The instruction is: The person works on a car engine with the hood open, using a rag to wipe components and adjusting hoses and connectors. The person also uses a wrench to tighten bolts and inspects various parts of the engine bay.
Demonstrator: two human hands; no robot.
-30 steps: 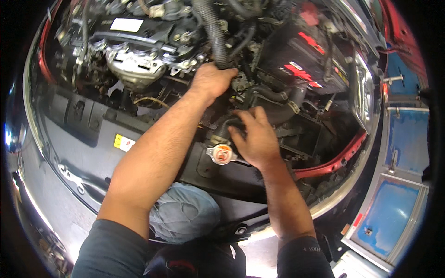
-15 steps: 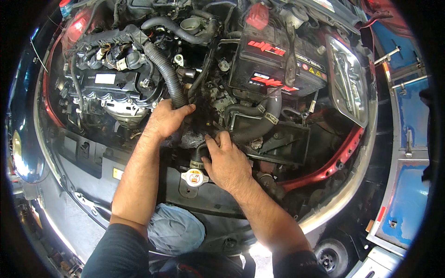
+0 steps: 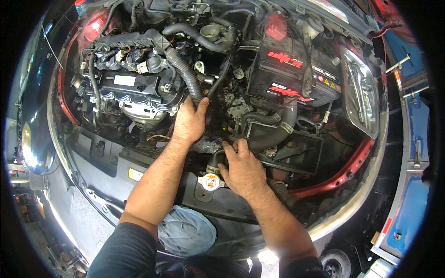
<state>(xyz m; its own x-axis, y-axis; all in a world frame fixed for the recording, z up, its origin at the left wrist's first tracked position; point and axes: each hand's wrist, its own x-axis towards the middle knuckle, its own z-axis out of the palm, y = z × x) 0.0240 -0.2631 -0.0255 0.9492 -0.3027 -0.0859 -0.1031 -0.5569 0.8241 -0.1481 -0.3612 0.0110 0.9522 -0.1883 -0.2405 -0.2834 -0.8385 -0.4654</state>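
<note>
Inside an open engine bay, my left hand (image 3: 191,120) is wrapped round the lower end of a black corrugated hose (image 3: 184,69). That hose slopes down beside the engine cover (image 3: 124,82). My right hand (image 3: 243,169) is curled over a smooth black radiator hose (image 3: 273,136), near the end that bends down behind the radiator cap (image 3: 211,182). Its thumb lies close to the cap and its fingertips point into the bay. Part of the hose is hidden under the right hand.
A black battery (image 3: 294,69) with a red terminal cover (image 3: 276,28) stands at the back right. Beside it, a metal tray (image 3: 352,118) holds several tools. A grey-blue cloth-like cover (image 3: 187,231) lies at the front edge. Blue cabinets (image 3: 410,204) stand at the right.
The whole view has shifted, so the bay appears farther right and slightly lower. Both hands keep their places on the two hoses.
</note>
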